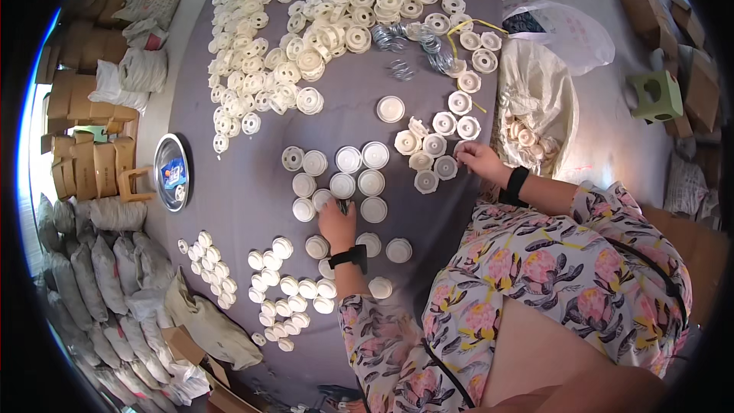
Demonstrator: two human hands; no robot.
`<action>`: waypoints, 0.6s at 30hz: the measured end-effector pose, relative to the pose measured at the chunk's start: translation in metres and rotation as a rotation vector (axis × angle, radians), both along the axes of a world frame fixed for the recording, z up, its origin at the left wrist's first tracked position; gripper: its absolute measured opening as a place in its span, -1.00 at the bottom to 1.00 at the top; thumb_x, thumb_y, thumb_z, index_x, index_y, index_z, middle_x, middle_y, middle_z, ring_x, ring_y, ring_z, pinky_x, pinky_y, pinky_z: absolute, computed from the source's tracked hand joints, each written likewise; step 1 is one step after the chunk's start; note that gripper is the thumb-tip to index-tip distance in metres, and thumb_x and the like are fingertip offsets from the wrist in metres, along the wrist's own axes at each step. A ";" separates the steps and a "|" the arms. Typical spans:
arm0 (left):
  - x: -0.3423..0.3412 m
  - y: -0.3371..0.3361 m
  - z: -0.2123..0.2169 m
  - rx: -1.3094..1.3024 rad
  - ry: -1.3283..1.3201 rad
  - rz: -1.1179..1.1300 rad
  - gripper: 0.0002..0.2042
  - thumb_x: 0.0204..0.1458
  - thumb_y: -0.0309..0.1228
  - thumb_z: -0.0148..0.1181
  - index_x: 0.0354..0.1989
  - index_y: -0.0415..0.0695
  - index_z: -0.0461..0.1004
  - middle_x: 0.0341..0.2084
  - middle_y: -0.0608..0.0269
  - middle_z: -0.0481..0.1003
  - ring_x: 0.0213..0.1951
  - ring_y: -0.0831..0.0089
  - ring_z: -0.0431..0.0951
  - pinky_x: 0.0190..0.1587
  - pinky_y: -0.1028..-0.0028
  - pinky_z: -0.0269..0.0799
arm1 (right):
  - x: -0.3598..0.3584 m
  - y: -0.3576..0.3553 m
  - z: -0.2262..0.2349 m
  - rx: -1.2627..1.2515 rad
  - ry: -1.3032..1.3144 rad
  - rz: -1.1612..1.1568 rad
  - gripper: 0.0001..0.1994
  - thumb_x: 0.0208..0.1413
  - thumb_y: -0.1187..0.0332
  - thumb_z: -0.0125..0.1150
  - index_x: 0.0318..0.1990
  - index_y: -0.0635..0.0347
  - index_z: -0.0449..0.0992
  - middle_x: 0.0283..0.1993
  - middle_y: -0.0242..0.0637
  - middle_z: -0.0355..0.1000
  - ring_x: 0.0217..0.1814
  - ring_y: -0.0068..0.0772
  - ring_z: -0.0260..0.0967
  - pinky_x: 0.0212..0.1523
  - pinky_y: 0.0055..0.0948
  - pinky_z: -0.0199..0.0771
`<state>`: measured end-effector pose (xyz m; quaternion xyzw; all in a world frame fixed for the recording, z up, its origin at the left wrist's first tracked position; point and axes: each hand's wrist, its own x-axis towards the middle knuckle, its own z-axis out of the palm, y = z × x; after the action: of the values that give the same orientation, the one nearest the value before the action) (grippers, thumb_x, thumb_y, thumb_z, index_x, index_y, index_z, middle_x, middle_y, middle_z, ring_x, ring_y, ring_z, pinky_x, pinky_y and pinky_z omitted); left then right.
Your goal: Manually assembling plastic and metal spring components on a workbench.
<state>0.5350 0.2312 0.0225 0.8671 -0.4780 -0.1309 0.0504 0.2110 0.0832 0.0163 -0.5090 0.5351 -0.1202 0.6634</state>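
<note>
My left hand (336, 223) is closed among round white plastic caps (342, 185) on the grey cloth. Its fingers are at a cap (322, 198), and something small and dark, perhaps metallic, shows by the thumb side. At the table's right edge my right hand (483, 163) is pinched. What its fingertips hold, if anything, is too small to make out. Beside them lies a group of white scalloped plastic discs (434, 144) with hollow centres. A single white cap (391, 109) rests farther back. Coiled metal springs (437, 52) lie near a yellow strap (452, 42).
A big pile of white plastic rings (348, 11) covers the table's far part. Stacked white pieces (289, 284) stand at near left, with a metal tray (173, 172) beyond the left edge. An opened woven sack (535, 80) stands at right. Filled sacks (115, 275) line the left.
</note>
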 end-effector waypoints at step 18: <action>-0.028 -0.079 0.014 -0.627 0.811 -0.031 -0.56 -0.12 -0.34 0.26 -0.06 -0.25 0.36 -0.08 0.06 0.35 -0.04 0.22 0.36 0.00 0.35 0.27 | 0.135 -0.051 0.030 0.344 -0.287 0.078 -0.60 0.02 0.04 0.15 -0.14 0.16 0.38 -0.32 -0.33 0.41 -0.37 -0.53 0.42 -0.52 -0.54 0.40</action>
<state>0.5072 0.1526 0.0368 0.6827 -0.4492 -0.3079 0.4873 0.3461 0.0322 0.0467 -0.3865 0.4280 -0.0727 0.8138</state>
